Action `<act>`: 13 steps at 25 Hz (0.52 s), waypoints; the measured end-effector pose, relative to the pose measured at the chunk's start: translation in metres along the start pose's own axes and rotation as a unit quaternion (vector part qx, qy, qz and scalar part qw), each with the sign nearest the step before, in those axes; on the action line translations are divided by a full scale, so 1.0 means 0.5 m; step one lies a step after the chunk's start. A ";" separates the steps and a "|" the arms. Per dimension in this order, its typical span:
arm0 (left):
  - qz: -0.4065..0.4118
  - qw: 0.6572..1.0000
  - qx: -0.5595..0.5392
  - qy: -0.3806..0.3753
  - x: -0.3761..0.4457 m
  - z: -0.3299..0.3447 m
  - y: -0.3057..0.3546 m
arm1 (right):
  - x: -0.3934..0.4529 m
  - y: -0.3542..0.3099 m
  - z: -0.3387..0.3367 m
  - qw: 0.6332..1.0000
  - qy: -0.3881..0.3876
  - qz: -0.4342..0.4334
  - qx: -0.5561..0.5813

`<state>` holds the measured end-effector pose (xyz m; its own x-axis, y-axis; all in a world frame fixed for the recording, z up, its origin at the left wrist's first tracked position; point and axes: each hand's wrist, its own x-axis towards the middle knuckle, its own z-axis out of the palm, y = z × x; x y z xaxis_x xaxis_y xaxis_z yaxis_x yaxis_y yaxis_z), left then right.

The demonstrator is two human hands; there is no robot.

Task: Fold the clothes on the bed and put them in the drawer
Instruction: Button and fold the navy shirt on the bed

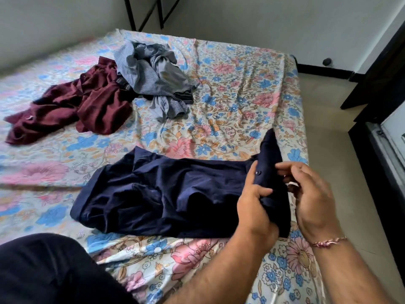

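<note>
A navy blue shirt [166,194] lies spread across the near part of the bed [230,88], its collar end raised at the right. My left hand [255,205] grips the buttoned collar part of the shirt from the left. My right hand [311,194] pinches the same raised fabric from the right, fingers curled; a thread bracelet is on its wrist. Further back on the bed lie a crumpled maroon garment [72,108] at the left and a crumpled grey checked garment [153,80] beside it.
The bed has a floral sheet and its right edge drops to a tiled floor [328,132]. Dark furniture [377,88] stands at the far right, and a black frame [149,12] leans at the wall behind the bed. My dark-trousered knee [50,270] is at the bottom left.
</note>
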<state>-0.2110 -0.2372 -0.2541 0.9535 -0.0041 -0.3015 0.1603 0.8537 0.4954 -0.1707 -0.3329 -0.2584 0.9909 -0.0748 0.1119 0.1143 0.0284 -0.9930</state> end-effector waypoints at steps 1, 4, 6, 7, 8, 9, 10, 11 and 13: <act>0.008 1.000 -0.010 0.001 0.000 -0.008 0.000 | -0.006 0.005 -0.004 0.999 -0.021 -0.023 -0.035; 0.068 0.996 -0.045 -0.033 -0.023 -0.050 0.030 | -0.031 0.010 0.002 0.987 -0.078 -0.073 -0.122; 0.110 0.990 -0.075 -0.035 -0.035 -0.083 0.063 | -0.038 0.020 0.021 0.962 -0.129 -0.109 -0.215; 0.125 0.990 -0.063 -0.008 -0.041 -0.101 0.085 | -0.040 0.031 0.034 0.941 -0.161 -0.114 -0.273; 0.147 0.988 -0.017 0.031 -0.049 -0.121 0.107 | -0.043 0.042 0.050 0.916 -0.194 -0.118 -0.332; 0.189 0.977 0.072 0.070 -0.059 -0.139 0.133 | -0.047 0.054 0.069 0.887 -0.221 -0.124 -0.386; 0.258 0.942 0.194 0.091 -0.069 -0.149 0.163 | -0.053 0.068 0.089 0.860 -0.238 -0.130 -0.433; 0.332 0.874 0.347 0.075 -0.072 -0.154 0.188 | -0.061 0.079 0.109 0.836 -0.248 -0.136 -0.471; 0.380 0.713 0.589 -0.009 -0.056 -0.156 0.210 | -0.069 0.096 0.135 0.812 -0.245 -0.159 -0.505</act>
<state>-0.2410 -0.1068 -0.2573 0.8811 0.2114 0.4230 -0.3100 -0.4172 0.8543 -0.1945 -0.2615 -0.3075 0.8600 0.4950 0.1242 0.4991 -0.7649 -0.4072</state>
